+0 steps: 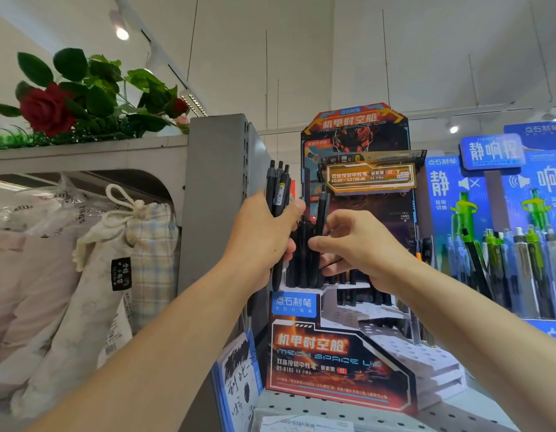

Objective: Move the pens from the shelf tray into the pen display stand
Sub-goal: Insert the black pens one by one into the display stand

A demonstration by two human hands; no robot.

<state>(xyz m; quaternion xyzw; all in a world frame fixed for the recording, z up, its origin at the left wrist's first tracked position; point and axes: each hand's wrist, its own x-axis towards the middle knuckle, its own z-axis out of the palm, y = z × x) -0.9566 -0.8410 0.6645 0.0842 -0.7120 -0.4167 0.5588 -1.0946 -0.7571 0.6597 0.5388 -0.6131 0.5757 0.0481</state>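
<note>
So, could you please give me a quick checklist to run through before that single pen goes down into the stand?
1. Left hand grips the bundle of black plastic pens: ok.
2. Right hand pinches the single black pen: ok.
3. Pen upright, over the stand's top tier: ok.
4. Free hole beneath its tip: cannot tell, hidden by fingers.
5. Tiered cardboard display stand sits level on the perforated shelf: ok.

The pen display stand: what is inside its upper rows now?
Black pens stand upright in the top rows of the pen display stand. The right hand pinches one pen there and covers some pens behind it. The lower holes look empty.
</note>
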